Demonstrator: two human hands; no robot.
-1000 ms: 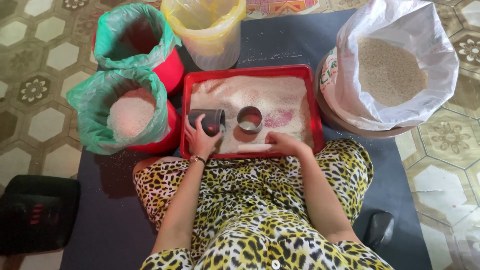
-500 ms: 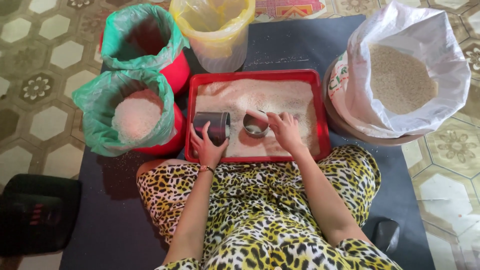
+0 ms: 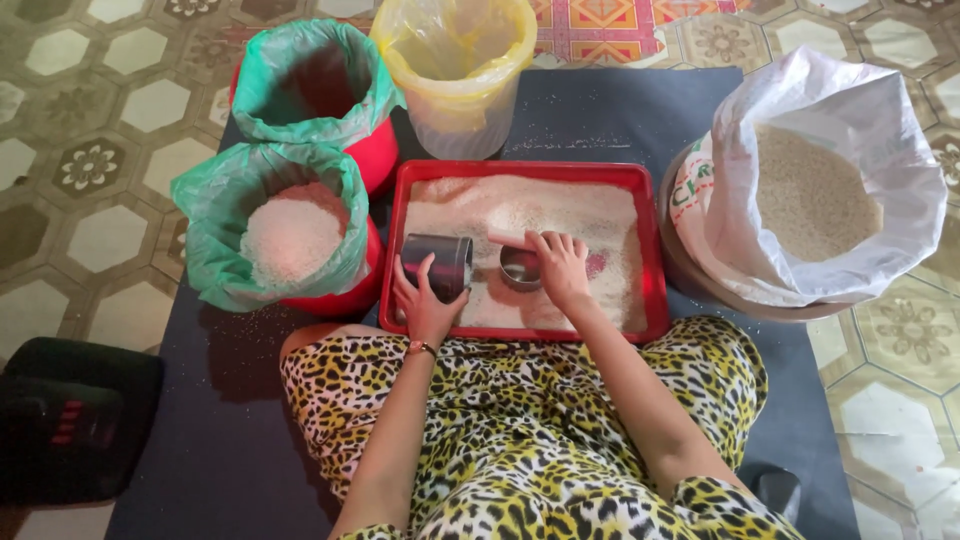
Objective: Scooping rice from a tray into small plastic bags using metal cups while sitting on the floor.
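A red tray lies in front of me with a layer of white rice spread over it. My left hand grips a dark metal cup tipped on its side at the tray's left part. My right hand rests flat on the rice, fingers together, touching a second round metal cup that stands upright in the middle of the tray.
A green-lined red bucket with white rice stands left of the tray, another green-lined red bucket behind it. A yellow-lined bucket is at the back. A large white sack of rice is on the right. A dark device lies at lower left.
My left hand has tilted the dark cup onto its side. My right hand has moved from the tray's near edge onto the rice beside the round cup.
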